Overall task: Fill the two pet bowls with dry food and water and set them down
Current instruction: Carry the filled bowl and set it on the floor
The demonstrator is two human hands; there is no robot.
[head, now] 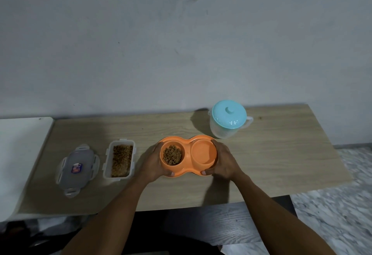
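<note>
orange plastic, moulded as one piece: the double pet bowl (188, 156) sits near the front of the wooden table (281, 154), dry food (172, 155) in its left well, the right well (203, 152) looking glossy (whether water is in it i cannot tell). the left hand (154, 163) and right hand (224, 159) clasp its two ends, thumbs on the near rim. it likely handles light and stiff, a little slick; holding both ends and keeping it level seems wise, since kibble shifts and water slops. the lidded jug (229, 119) stands behind, the open food container (119, 159) and its lid (77, 169) to the left.
</note>
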